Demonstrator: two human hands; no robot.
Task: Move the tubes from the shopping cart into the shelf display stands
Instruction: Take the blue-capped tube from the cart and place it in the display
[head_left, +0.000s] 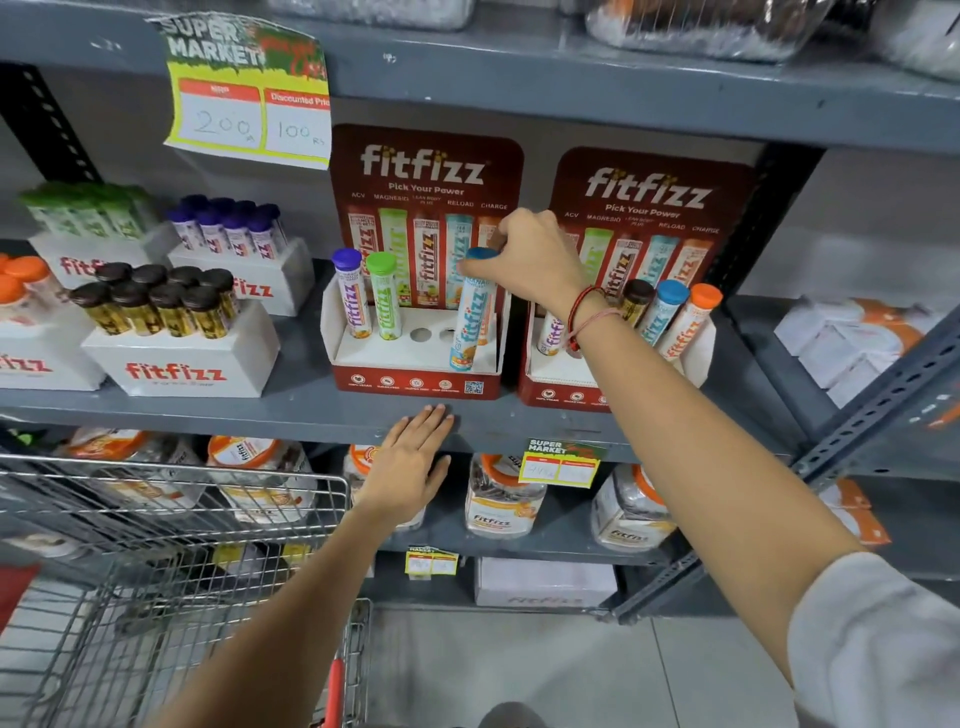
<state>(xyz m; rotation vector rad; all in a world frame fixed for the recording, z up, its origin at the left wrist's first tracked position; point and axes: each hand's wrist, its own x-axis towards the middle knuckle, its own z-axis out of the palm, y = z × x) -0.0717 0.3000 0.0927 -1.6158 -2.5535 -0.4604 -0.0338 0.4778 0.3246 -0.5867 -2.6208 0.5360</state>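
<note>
right hand (535, 260) grips the cap end of a blue-capped tube (470, 317), fingers closed around the top. the tube stands tilted in the left display stand (415, 364), its lower end at the front right of the white insert, near the stand's front wall; whether it sits in a hole cannot be told. in the same stand a purple-capped tube (352, 293) and a green-capped tube (384, 296) stand side by side at the back left, with two empty round holes visible to their right. left hand (410, 467) is open, palm down, fingers spread, fingertips resting on the front edge of the grey shelf (260, 410) just below the left stand; it holds nothing. the right display stand (550, 384) carries a brown-capped tube (636, 301), a blue-capped one (662, 312) and an orange-capped tube (691, 322), leaning right, partly behind the right forearm. the wire shopping cart (171, 561) stands at lower left; its contents are not discernible.
</note>
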